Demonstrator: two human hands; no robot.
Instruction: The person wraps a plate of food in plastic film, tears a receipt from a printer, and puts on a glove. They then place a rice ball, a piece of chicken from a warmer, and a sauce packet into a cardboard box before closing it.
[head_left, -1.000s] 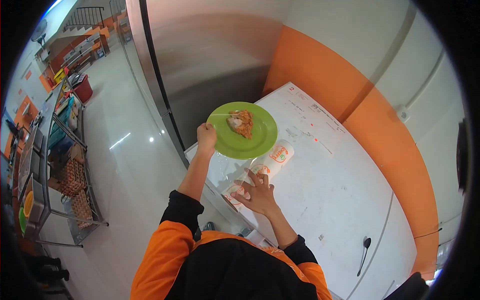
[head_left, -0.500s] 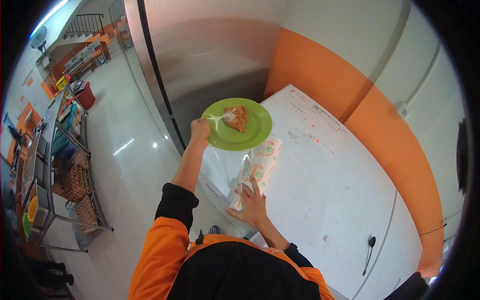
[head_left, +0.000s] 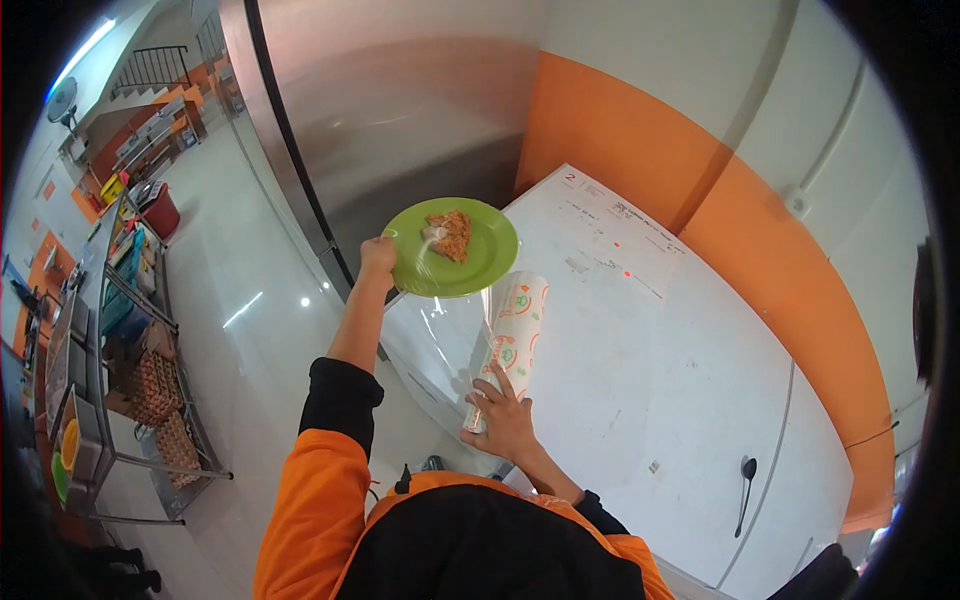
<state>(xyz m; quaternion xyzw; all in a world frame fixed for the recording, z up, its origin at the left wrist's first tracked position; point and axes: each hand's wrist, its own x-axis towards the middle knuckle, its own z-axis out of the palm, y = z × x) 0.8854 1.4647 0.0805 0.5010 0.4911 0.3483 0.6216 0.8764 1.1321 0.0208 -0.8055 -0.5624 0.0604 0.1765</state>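
At the far left end of the table, my left hand (head_left: 378,258) is closed on the left rim of a green plate (head_left: 493,245), holding it up. On the plate lies a browned piece of food (head_left: 452,238) that looks fried. Clear cling film (head_left: 428,330) hangs from the plate's underside and left side, with shiny creases over part of the plate. Below it, a white cling film box (head_left: 522,310) with orange and green print lies on the table. My right hand (head_left: 505,420) grips the box's near end, thumb at the side and fingers over the top.
A white table (head_left: 640,400) with writing on it stands against the orange wall band. A dark spoon (head_left: 746,490) lies near its right side. A steel cabinet (head_left: 400,100) rises behind the plate. Across the floor, metal shelving (head_left: 150,460) holds baskets and trays.
The plate and my left hand have shifted slightly left, and the view has turned a little. Both hands keep their holds, and the film still stretches between plate and box.
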